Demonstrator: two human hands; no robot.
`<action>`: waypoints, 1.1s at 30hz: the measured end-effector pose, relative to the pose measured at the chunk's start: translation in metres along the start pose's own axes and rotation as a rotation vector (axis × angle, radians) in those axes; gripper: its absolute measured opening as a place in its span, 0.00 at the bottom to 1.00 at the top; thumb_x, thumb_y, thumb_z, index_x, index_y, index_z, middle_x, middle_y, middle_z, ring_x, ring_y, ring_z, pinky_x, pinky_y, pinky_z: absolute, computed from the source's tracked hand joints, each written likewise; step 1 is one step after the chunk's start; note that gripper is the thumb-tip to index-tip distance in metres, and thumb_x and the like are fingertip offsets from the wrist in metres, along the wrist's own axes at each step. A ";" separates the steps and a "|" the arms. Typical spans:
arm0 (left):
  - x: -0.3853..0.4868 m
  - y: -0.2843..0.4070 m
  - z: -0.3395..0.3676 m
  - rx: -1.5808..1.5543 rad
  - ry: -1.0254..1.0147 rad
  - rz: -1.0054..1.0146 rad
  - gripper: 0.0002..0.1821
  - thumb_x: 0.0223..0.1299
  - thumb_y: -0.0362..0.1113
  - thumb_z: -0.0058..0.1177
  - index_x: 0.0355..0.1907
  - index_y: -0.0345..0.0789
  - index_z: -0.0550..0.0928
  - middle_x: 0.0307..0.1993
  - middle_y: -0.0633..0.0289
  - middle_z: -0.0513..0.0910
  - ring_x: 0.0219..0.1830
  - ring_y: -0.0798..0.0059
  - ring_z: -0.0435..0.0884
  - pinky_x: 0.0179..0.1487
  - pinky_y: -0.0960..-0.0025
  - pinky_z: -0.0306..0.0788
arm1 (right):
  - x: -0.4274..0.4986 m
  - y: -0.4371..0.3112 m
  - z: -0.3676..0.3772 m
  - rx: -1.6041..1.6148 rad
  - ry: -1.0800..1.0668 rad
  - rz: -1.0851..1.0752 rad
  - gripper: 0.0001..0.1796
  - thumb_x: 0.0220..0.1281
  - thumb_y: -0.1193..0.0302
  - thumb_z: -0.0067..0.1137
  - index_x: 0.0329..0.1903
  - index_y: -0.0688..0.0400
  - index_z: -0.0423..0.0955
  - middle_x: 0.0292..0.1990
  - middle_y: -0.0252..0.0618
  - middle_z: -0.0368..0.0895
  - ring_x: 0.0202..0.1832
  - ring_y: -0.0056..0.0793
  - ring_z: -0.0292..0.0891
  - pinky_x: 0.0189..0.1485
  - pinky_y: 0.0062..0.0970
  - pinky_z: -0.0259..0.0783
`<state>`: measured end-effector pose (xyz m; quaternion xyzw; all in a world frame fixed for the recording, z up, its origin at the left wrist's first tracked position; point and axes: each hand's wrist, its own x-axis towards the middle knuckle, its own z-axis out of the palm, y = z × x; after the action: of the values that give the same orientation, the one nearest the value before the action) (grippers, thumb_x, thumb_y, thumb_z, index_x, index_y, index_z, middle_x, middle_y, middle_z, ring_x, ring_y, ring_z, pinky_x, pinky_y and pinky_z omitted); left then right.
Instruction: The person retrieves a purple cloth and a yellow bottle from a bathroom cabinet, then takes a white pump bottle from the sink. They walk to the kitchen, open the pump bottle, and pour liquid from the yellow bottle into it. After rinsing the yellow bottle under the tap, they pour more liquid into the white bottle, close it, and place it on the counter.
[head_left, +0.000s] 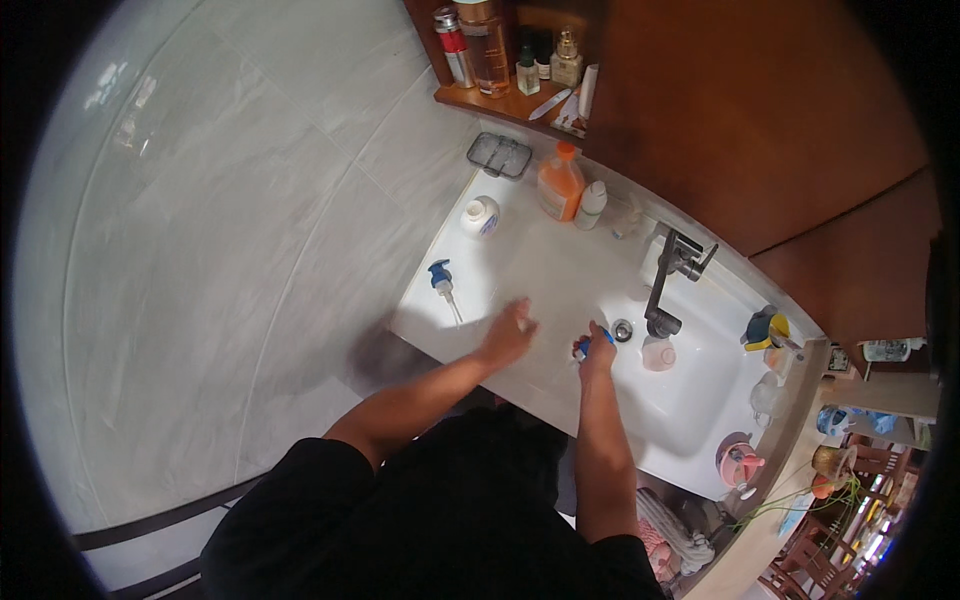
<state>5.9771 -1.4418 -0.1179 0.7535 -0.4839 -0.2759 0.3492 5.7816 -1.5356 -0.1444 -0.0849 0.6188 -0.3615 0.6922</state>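
Note:
Over the sink's left edge, my right hand (598, 350) is closed around a small blue object (609, 336), partly hidden by the fingers; its kind cannot be told. My left hand (511, 331) is raised over the white counter, slightly blurred, with nothing seen in it. Left of it lies a blue pump dispenser top (442, 279) with a clear tube. An uncapped white bottle (480, 216) stands behind that pump top. In the white basin (697, 375), a small pinkish translucent container (659, 355) sits below the dark faucet (664, 296), near the drain (622, 330).
Along the back stand a wire soap dish (499, 155), an orange bottle (561, 184) and a white bottle (592, 205). A wooden shelf (510, 109) holds several cosmetics. At right are a yellow and dark item (766, 330) and a pink cup (739, 461). A tiled wall rises at left.

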 end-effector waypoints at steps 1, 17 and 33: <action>0.024 0.007 -0.014 -0.034 0.153 -0.082 0.33 0.64 0.40 0.67 0.67 0.26 0.73 0.57 0.47 0.81 0.59 0.52 0.81 0.66 0.55 0.73 | 0.028 0.007 -0.025 -0.029 0.044 -0.011 0.10 0.67 0.68 0.67 0.39 0.57 0.74 0.23 0.38 0.72 0.22 0.38 0.74 0.21 0.38 0.69; 0.168 -0.020 -0.094 -0.074 0.375 0.066 0.36 0.50 0.30 0.76 0.63 0.34 0.76 0.54 0.53 0.86 0.56 0.63 0.86 0.64 0.63 0.77 | 0.020 0.022 -0.050 -1.343 0.294 -1.013 0.38 0.56 0.68 0.76 0.67 0.68 0.71 0.67 0.65 0.73 0.70 0.63 0.68 0.74 0.52 0.65; 0.032 0.175 -0.019 -0.800 0.262 0.070 0.23 0.83 0.47 0.42 0.61 0.31 0.81 0.52 0.54 0.85 0.51 0.64 0.85 0.57 0.60 0.77 | -0.151 -0.075 0.100 0.208 -0.207 -0.615 0.26 0.85 0.55 0.38 0.58 0.63 0.79 0.51 0.43 0.83 0.50 0.31 0.81 0.56 0.29 0.76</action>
<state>5.9096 -1.5166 0.0304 0.5706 -0.3154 -0.3319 0.6818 5.8475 -1.5313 0.0398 -0.2327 0.4504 -0.6039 0.6151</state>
